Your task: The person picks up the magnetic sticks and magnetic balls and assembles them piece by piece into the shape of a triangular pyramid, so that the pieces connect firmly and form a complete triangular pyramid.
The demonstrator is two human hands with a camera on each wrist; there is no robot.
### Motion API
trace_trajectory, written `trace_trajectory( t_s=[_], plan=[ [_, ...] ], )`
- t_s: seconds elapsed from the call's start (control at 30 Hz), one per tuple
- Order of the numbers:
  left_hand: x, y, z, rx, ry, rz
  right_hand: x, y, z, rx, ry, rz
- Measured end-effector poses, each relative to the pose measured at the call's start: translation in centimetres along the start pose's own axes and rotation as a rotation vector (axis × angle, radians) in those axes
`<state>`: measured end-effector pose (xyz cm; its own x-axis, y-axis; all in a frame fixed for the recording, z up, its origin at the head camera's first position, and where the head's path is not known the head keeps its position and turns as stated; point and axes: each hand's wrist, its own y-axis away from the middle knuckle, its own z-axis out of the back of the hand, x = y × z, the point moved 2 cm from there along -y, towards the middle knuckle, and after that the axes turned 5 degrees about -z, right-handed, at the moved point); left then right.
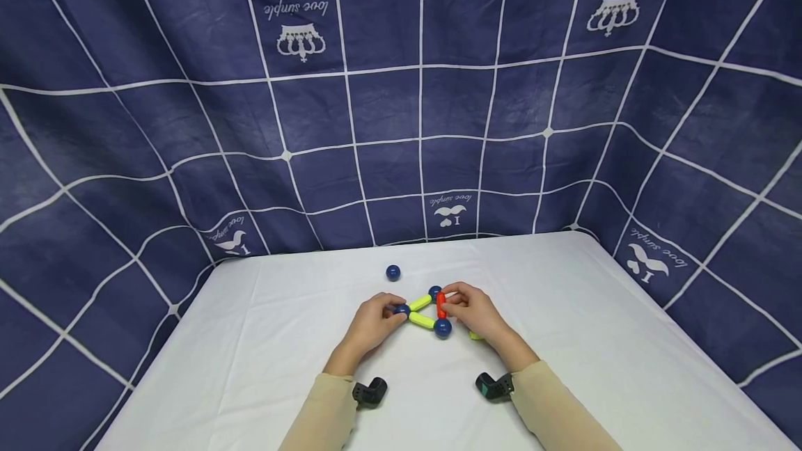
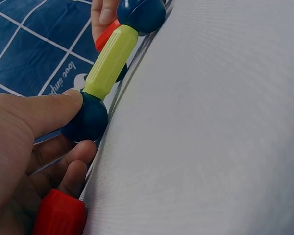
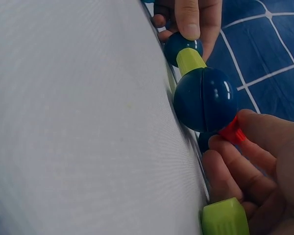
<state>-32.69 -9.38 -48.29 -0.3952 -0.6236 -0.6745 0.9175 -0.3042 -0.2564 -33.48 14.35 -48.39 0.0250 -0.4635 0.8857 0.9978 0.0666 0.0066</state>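
Observation:
Two yellow-green rods [image 1: 422, 320], a red rod [image 1: 441, 305] and three blue balls [image 1: 443, 328] form a flat triangle on the white table. My left hand [image 1: 370, 322] pinches the blue ball [image 2: 85, 120] at the triangle's left corner between thumb and fingers. On the right side, my right hand [image 1: 477, 310] grips the red rod, which joins the near and far balls. Its thumb lies close to the near ball [image 3: 206, 100] in the right wrist view. Fingers partly cover the left ball and the red rod.
A single blue ball [image 1: 392, 272] lies farther back on the white table [image 1: 282, 339]. Another yellow-green rod [image 3: 225, 218] is by my right hand, mostly hidden in the head view. Beside my left hand sits a second red rod [image 2: 60, 215]. Dark blue checked cloth [image 1: 388, 110] hangs around the table.

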Motion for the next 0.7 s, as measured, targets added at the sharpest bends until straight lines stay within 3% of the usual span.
trace_trajectory(
  t_s=[0.7],
  plan=[
    [0.03,0.02,-0.02,-0.004,0.01,-0.014,-0.1,0.13,-0.18,0.047,-0.009,-0.018]
  ],
)
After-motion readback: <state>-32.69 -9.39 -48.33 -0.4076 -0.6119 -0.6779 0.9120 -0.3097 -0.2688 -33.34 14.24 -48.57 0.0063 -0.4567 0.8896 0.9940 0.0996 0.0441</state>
